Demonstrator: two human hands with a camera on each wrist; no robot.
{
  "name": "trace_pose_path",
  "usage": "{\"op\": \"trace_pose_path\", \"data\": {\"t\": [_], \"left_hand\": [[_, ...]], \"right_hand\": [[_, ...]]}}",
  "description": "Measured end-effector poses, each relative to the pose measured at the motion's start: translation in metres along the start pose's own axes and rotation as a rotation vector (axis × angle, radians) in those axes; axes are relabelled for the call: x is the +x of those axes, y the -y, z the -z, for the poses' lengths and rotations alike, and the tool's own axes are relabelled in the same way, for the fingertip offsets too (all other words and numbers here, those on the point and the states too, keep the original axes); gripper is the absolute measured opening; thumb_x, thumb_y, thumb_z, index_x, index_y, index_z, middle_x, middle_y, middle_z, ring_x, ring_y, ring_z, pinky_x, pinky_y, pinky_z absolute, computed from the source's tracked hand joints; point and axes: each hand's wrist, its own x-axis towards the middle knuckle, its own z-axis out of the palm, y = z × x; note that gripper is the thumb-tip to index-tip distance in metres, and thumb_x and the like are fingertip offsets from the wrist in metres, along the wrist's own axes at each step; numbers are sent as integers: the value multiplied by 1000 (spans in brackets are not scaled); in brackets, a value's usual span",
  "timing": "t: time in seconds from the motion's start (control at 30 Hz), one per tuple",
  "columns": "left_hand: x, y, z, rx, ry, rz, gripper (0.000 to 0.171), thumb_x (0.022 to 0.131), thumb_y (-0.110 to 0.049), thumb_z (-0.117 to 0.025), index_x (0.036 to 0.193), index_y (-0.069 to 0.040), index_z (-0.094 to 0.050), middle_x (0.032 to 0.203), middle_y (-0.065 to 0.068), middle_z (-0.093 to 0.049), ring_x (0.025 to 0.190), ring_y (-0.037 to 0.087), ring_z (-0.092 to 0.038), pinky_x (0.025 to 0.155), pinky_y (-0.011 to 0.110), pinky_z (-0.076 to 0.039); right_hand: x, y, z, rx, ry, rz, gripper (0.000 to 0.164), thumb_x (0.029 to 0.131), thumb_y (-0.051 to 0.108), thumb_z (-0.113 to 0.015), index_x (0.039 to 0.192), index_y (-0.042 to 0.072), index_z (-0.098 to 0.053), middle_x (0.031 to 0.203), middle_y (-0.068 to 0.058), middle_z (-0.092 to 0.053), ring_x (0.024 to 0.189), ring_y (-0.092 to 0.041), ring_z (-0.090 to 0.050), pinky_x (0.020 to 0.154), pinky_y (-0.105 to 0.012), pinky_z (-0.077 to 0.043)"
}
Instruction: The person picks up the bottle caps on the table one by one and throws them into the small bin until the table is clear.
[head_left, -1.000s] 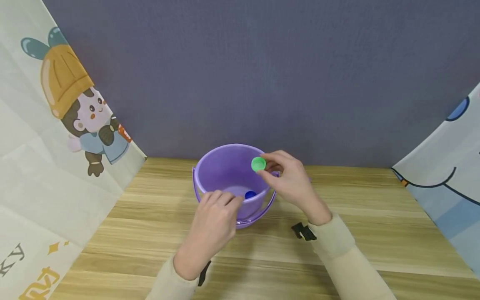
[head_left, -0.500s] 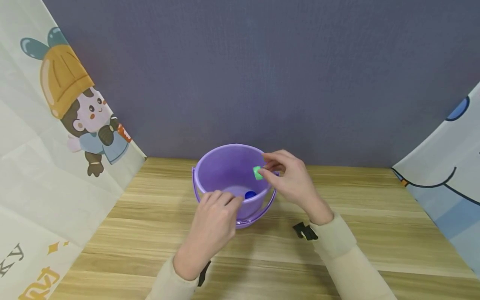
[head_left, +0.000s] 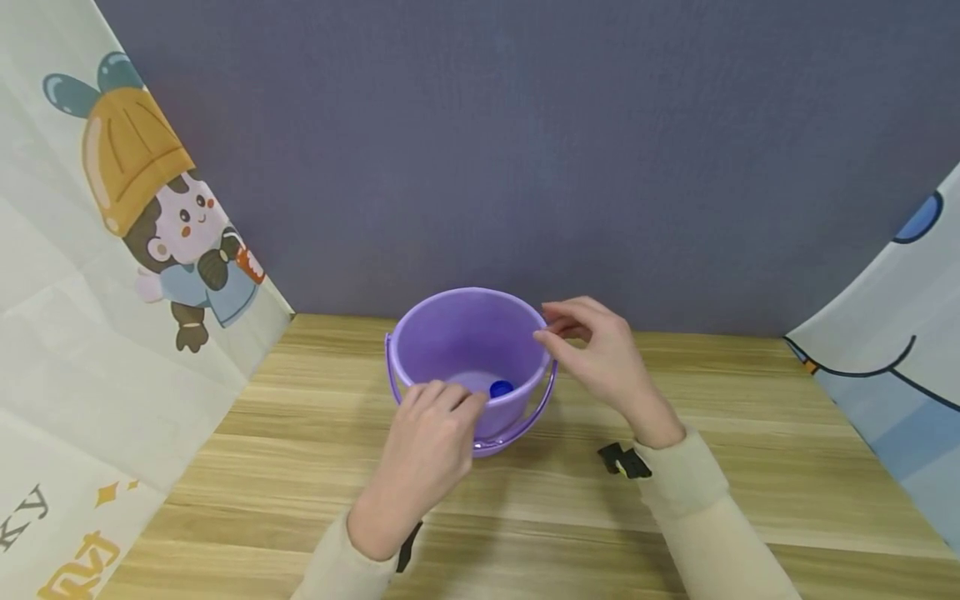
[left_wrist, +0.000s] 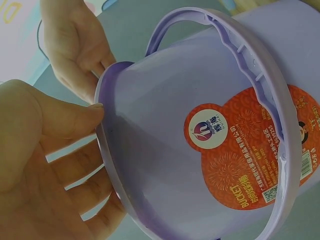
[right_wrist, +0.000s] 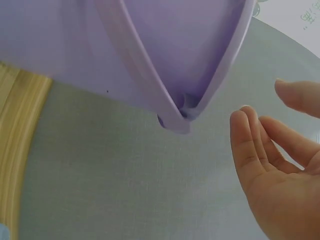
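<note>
A purple plastic bucket [head_left: 480, 329] stands upright on the wooden table, its handle [head_left: 542, 408] hanging down at the front. My left hand [head_left: 429, 433] grips the near rim; in the left wrist view, the thumb lies outside and the fingers [left_wrist: 82, 170] reach inside. A blue bottle cap [head_left: 501, 388] lies on the bucket's floor near the front wall. Beside the right rim, my right hand [head_left: 600, 350] holds nothing, thumb and fingers [right_wrist: 247, 140] apart. The green cap is out of sight. A red label [left_wrist: 235, 175] shows on the outer wall.
A dark grey panel [head_left: 495, 150] rises behind the wooden table [head_left: 300, 433]. Printed cloths [head_left: 82, 333] stand at the left and right sides. Black straps [head_left: 624, 460] hang at the wrists.
My right hand has let go of the green cap, which tipped and dropped over the bucket's opening, and has drawn back to the right. My left hand stays on the rim.
</note>
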Motion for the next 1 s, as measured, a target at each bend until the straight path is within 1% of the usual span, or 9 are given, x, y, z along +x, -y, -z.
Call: {"op": "trace_pose_path", "data": {"t": [0.07, 0.17, 0.33, 0.57, 1.0], "left_hand": [[0, 0, 0, -2, -2, 1, 22, 85, -3, -61, 100, -10, -76, 89, 3, -70, 81, 24, -62, 76, 39, -48], [0, 0, 0, -5, -4, 3, 22, 85, -3, -60, 100, -10, -76, 89, 3, -71, 81, 24, -62, 76, 39, -48], [0, 0, 0, -4, -7, 2, 22, 86, -3, -60, 100, -10, -76, 89, 4, -71, 81, 24, -62, 76, 39, -48], [0, 0, 0, -3, -12, 0, 23, 85, -3, -60, 100, -9, -76, 89, 3, -70, 80, 24, -61, 76, 39, -48], [-1, 1, 1, -3, -12, -2, 22, 85, -4, -61, 100, -10, -76, 88, 3, -70, 80, 24, -61, 75, 38, -48]], "right_hand": [[0, -1, 2, -8, -1, -5, 35, 87, 3, -78, 120, -5, -69, 110, -18, -67, 93, -23, -67, 87, -31, -57], [-1, -2, 5, -20, -3, -8, 36, 87, 4, -78, 121, -5, -69, 111, -19, -67, 94, -24, -67, 87, -31, -57], [-2, -4, 9, -22, -13, -12, 36, 87, 2, -78, 121, -6, -69, 111, -18, -67, 94, -23, -67, 86, -27, -57], [-3, -6, 13, -31, -25, -23, 36, 88, 3, -78, 122, -6, -68, 112, -19, -67, 95, -23, -66, 86, -21, -55], [-3, -14, 21, -85, -40, -46, 36, 89, 7, -78, 121, -6, -69, 111, -20, -68, 94, -23, -66, 84, -19, -54]]}}
